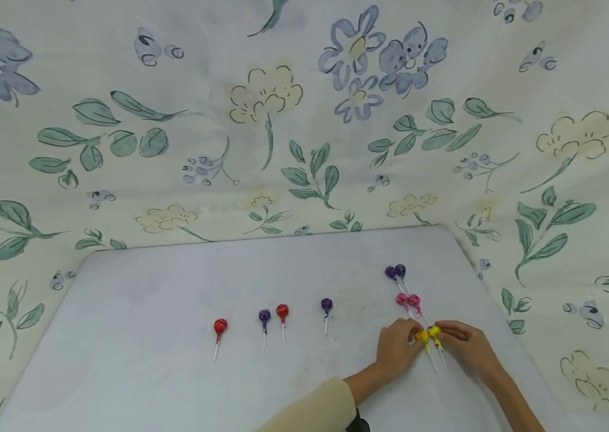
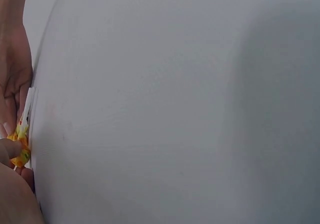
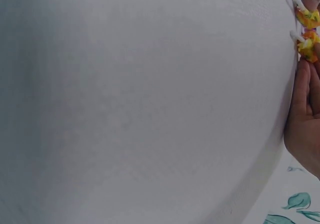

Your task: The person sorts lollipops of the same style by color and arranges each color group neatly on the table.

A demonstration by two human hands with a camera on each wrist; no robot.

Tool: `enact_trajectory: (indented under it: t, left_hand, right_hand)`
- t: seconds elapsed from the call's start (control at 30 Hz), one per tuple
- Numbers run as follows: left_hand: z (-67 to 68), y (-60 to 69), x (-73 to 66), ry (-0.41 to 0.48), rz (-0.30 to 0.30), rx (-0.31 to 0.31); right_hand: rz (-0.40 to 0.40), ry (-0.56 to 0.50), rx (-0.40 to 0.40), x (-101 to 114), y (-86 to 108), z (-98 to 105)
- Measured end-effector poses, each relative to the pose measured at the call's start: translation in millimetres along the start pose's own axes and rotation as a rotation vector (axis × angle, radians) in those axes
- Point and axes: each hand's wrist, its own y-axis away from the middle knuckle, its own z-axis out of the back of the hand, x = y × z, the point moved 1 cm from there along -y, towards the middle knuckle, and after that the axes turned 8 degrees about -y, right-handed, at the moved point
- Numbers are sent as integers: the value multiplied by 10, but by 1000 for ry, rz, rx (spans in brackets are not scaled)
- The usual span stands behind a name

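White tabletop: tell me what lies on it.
Two red lollipops, four purple lollipops and two pink lollipops lie there; the left hand and right hand each pinch a yellow lollipop. What the hands and sleeve cover on the tabletop cannot be seen.

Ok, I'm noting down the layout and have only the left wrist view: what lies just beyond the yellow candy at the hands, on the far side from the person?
Observer: Two pink lollipops, side by side, just past the yellow lollipops.
Operator: And farther out than those?
Observer: Two purple lollipops, their heads close together.
Operator: Is anything over toward the person's left?
Observer: Yes, four spaced-out lollipops in a loose row: from the left, red, purple, red, purple.
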Motion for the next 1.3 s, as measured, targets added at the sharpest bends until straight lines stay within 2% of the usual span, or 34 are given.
enact_trajectory:
  t: [0.17,0.43,0.9,1.3]
  left_hand:
    - [-14,-19,-12,-26,18,-7]
    - [-30,-17,-27,-60,14,-17]
    - [-17,-14,-21,-36,9,-12]
    - [-39,-5,17,-2,-15,-25]
  right_hand:
    - [24,-2,8,-13,-4,3]
    - [29,10,1,-36,-1,8]
    - [46,-11,6,-31,9,9]
    - [17,-21,0,-43,1,4]
